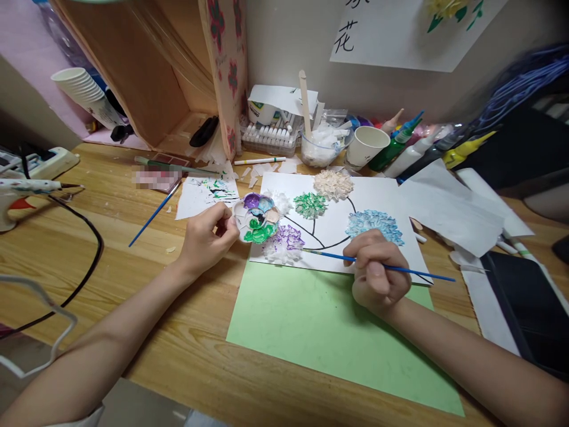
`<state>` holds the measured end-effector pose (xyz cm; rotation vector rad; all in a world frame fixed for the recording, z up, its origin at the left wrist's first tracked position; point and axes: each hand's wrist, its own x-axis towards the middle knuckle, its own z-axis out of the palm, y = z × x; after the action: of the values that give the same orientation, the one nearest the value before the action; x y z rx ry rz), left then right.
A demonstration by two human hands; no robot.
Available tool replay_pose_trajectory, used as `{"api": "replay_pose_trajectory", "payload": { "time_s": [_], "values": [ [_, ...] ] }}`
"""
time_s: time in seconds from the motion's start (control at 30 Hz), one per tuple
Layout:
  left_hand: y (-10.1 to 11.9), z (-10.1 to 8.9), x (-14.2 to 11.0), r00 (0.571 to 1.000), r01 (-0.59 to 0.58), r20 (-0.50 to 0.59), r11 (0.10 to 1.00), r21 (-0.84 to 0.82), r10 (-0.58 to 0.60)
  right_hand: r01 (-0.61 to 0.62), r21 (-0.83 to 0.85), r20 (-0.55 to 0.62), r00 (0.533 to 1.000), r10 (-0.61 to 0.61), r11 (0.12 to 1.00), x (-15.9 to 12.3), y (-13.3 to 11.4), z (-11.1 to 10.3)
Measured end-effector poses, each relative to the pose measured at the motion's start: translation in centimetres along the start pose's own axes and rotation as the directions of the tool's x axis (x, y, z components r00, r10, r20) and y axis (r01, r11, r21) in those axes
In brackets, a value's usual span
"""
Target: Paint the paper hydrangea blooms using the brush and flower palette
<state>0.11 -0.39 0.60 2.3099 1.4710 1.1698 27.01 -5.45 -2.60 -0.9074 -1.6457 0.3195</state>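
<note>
My left hand pinches the edge of a small flower-shaped paint palette with purple, green, blue and black paint in its wells. Between the fingers of my right hand is a thin blue paintbrush. Its tip points left and meets the edge of a half-purple, half-white paper flower. That flower sits on a white sheet with black drawn stems. Green, cream and blue paper flowers are on the sheet too. A white flower is partly hidden behind the palette.
Pale green paper lies under the white sheet's front edge. Behind stand a paper cup, a bowl of scraps and paint bottles. Another blue brush and a glue gun lie left, a dark phone-like slab right.
</note>
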Motion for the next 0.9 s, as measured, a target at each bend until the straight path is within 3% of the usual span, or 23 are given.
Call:
{"api": "replay_pose_trajectory", "payload": {
  "time_s": [0.1,0.27,0.57,0.9],
  "values": [
    [0.03,-0.02,0.02,1.0,0.002,-0.001,1.0,-0.008,-0.002,0.036,0.013,-0.14,0.99,-0.034,0.999,0.0,0.05,0.1],
    [0.08,0.05,-0.03,1.0,-0.029,-0.006,0.999,-0.035,0.029,0.113,0.05,-0.091,0.99,-0.108,0.992,0.16,0.17,0.14],
    [0.16,0.11,-0.37,0.998,-0.054,0.012,0.997,-0.048,0.055,0.095,0.047,-0.173,0.981,-0.086,0.994,0.21,0.16,0.45],
    [0.04,0.18,-0.29,0.999,-0.026,0.017,0.998,-0.052,0.027,0.122,0.108,-0.097,0.989,-0.112,0.987,-0.19,0.28,0.55]
  ]
}}
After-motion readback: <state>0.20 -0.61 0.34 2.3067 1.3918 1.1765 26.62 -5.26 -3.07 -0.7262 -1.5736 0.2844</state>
